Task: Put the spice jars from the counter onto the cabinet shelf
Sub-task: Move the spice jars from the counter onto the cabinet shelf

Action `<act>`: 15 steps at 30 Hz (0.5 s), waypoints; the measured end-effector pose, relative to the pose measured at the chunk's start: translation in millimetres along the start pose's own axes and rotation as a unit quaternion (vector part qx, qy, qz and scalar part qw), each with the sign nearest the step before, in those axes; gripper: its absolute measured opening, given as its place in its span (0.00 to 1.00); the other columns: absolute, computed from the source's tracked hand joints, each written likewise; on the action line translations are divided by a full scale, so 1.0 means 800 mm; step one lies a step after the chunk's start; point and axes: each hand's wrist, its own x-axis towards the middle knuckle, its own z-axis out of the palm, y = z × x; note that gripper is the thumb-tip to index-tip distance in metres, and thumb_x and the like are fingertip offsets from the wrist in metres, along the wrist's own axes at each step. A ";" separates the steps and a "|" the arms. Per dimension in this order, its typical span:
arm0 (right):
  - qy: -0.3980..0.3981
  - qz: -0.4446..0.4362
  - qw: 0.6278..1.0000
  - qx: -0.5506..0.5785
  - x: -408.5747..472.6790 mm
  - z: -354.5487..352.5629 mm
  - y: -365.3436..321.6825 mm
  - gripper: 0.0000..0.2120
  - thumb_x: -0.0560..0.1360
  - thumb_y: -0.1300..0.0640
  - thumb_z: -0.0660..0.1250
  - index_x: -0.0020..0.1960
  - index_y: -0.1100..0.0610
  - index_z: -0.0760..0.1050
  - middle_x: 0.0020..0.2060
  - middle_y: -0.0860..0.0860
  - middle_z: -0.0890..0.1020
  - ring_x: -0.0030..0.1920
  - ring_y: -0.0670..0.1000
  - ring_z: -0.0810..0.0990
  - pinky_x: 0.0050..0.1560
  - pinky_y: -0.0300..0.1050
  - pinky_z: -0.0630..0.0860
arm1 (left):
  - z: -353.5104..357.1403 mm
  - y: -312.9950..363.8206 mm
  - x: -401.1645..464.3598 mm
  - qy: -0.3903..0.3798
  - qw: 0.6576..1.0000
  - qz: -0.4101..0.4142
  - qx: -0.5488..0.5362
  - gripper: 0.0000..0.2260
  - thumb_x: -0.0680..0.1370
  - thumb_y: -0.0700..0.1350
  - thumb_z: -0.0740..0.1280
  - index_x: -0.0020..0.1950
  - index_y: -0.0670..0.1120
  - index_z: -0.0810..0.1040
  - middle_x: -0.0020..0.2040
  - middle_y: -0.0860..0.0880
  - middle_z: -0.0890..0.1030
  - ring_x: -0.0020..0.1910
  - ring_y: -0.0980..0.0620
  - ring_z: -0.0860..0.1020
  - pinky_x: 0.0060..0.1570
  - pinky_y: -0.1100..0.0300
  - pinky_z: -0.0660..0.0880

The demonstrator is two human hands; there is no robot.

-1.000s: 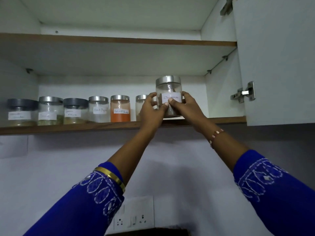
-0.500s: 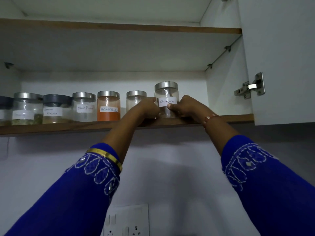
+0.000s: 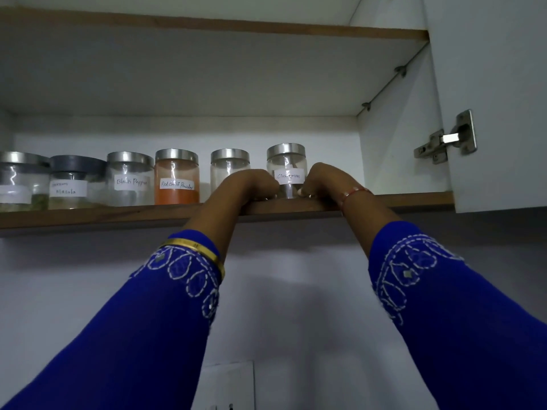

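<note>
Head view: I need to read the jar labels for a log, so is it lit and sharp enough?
Head view: dim, shelf interior shadowed; the Cinnamon jar, Black Pepper jar and Red Chilli Powder jar labels read; the leftmost labels are too dark; wide-angle bowing bends the shelf edge.

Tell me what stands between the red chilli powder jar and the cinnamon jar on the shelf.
In the head view, one clear steel-lidded jar stands between the red chilli powder jar and the cinnamon jar; the left hand hides its lower half.
</note>
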 end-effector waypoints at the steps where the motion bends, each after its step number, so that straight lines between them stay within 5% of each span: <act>1: 0.007 -0.003 1.000 0.001 -0.001 0.001 -0.001 0.19 0.77 0.61 0.63 0.66 0.66 0.68 0.65 0.60 0.74 0.65 0.57 0.73 0.63 0.44 0.70 | 0.001 -0.001 0.002 0.002 1.000 0.002 -0.001 0.08 0.78 0.39 0.59 0.56 0.41 0.73 0.64 0.41 0.74 0.51 0.48 0.72 0.51 0.58 0.68; 6: 0.078 -0.011 0.997 0.022 -0.008 0.012 0.001 0.16 0.77 0.63 0.62 0.63 0.67 0.70 0.63 0.61 0.75 0.63 0.59 0.74 0.58 0.45 0.72 | 0.013 0.002 0.002 0.070 0.997 -0.011 -0.035 0.14 0.78 0.39 0.58 0.61 0.36 0.74 0.63 0.40 0.75 0.61 0.43 0.74 0.57 0.56 0.70; 10: 0.183 -0.032 0.981 0.050 -0.027 0.022 0.004 0.11 0.76 0.66 0.60 0.56 0.68 0.74 0.58 0.63 0.78 0.58 0.60 0.77 0.52 0.46 0.74 | 0.027 0.006 -0.013 0.193 0.979 -0.021 -0.060 0.11 0.77 0.38 0.58 0.55 0.34 0.75 0.57 0.38 0.78 0.56 0.41 0.77 0.46 0.57 0.69; 13: 0.206 -0.047 0.976 0.045 -0.043 0.024 0.005 0.08 0.75 0.65 0.60 0.38 0.64 0.71 0.55 0.64 0.79 0.56 0.61 0.78 0.46 0.45 0.72 | 0.036 0.004 -0.032 0.259 0.966 -0.018 -0.019 0.11 0.76 0.38 0.59 0.53 0.36 0.76 0.54 0.39 0.80 0.53 0.42 0.78 0.43 0.57 0.68; 15: 0.215 -0.065 0.974 0.015 -0.058 0.029 0.010 0.09 0.76 0.63 0.59 0.41 0.67 0.74 0.53 0.64 0.81 0.54 0.61 0.78 0.43 0.43 0.67 | 0.045 0.001 -0.049 0.295 0.954 0.019 0.040 0.11 0.77 0.39 0.57 0.53 0.37 0.77 0.52 0.39 0.81 0.52 0.42 0.78 0.44 0.56 0.69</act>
